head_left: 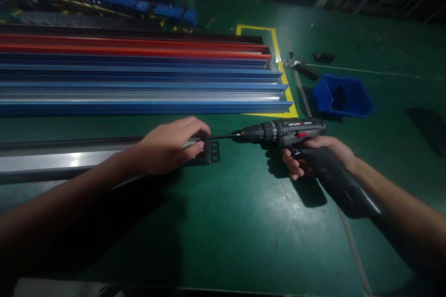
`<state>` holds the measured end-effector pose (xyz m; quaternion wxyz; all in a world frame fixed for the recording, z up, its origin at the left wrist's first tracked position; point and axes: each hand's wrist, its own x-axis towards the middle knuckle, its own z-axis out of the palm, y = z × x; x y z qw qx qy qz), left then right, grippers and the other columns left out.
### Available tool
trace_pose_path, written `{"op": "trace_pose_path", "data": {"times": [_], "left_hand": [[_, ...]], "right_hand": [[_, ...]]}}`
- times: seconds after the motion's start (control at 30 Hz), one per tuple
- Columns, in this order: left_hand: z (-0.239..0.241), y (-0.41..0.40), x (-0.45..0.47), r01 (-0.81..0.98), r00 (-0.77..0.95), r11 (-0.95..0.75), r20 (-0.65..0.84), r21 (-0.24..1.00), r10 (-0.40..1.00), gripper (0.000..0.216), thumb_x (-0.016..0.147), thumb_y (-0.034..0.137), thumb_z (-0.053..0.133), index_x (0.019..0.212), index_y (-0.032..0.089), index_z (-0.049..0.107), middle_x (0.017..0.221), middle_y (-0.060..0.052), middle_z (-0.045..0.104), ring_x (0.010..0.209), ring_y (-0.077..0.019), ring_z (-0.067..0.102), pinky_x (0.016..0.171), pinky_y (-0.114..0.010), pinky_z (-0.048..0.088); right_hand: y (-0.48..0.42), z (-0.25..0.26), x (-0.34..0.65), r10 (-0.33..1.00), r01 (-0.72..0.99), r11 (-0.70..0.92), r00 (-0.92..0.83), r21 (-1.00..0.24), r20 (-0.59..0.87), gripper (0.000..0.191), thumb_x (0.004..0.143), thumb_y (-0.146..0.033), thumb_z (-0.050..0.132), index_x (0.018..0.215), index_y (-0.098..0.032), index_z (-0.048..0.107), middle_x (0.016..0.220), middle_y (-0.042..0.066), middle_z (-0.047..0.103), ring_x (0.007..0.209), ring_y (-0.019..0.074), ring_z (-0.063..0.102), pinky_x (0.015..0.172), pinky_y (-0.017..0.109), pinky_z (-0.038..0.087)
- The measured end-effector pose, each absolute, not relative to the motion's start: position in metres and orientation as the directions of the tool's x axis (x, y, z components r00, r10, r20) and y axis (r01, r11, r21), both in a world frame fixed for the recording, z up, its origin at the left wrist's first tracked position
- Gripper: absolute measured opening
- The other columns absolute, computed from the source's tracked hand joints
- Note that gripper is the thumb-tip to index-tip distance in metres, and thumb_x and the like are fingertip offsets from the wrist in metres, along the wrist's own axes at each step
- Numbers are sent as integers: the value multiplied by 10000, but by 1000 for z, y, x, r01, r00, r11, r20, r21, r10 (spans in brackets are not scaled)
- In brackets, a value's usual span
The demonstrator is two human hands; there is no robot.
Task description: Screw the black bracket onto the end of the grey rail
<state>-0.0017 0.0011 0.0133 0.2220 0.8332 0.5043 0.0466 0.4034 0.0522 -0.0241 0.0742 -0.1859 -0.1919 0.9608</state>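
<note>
head view: nearest, over the green bench (237, 222), the right hand (313, 155) is closed round the grip of a black drill (291, 132), seemingly held level so that its bit (223, 136) lines up with the work. the left hand (174, 146) is partly closed, thumb and fingers on the black end piece (214, 151) of a silver channel (76, 158) lying along the left side; this hold likely steadies the end against the bit's push. whether the bit is seated is too blurred to tell. farther off, blue channels (139, 109) and then red channels (139, 48) lie side by side, their ends near yellow tape (268, 115) that may mark their place. at far right, a blue bin (362, 104) stands beyond the drill, perhaps for easy reach.
</note>
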Motion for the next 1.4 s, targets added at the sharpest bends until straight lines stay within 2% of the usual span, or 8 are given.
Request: {"op": "trace_pose_path", "data": {"times": [0.2,0.4,0.67,1.13,1.4], "left_hand": [[12,2,1,844,431,-326,-178,426,885,358,997,469,463,1256,259,594,1266,-49,646,1096,-258,624,911,-380,466],[16,2,3,852,421,-317,-184,417,888,355,993,464,470,1254,260,599,1266,-47,645,1100,-261,623,915,-383,457],[15,1,2,841,430,-325,-170,432,887,344,1003,458,450,1244,261,596,1253,-46,642,1071,-252,622,885,-375,454],[17,2,5,835,429,-328,-149,442,891,351,1032,429,373,1178,220,615,1152,-62,686,1023,-256,641,852,-367,461],[16,2,3,810,461,-350,-142,470,876,345,1050,423,365,1188,219,607,1140,-62,669,997,-237,631,852,-364,462]], "right_hand": [[51,-27,404,221,-72,-907,-920,-415,-324,427,921,-327,620,1230,-33,611,1038,141,716,1010,229,719,1009,393,543],[49,-26,403,228,-56,-877,-923,-478,-310,524,907,-304,607,1330,-2,541,1112,178,724,1043,243,722,1006,380,532],[48,-25,402,248,-48,-850,-915,-524,-318,359,901,-297,594,1166,-54,593,1069,165,727,992,254,734,981,405,542],[46,-26,399,281,-89,-805,-928,-586,-245,371,900,-279,569,1143,-9,644,987,163,734,918,264,754,946,420,568],[46,-26,399,281,-78,-832,-912,-549,-297,349,886,-281,585,1105,-19,659,901,132,713,819,225,729,887,404,575]]}}
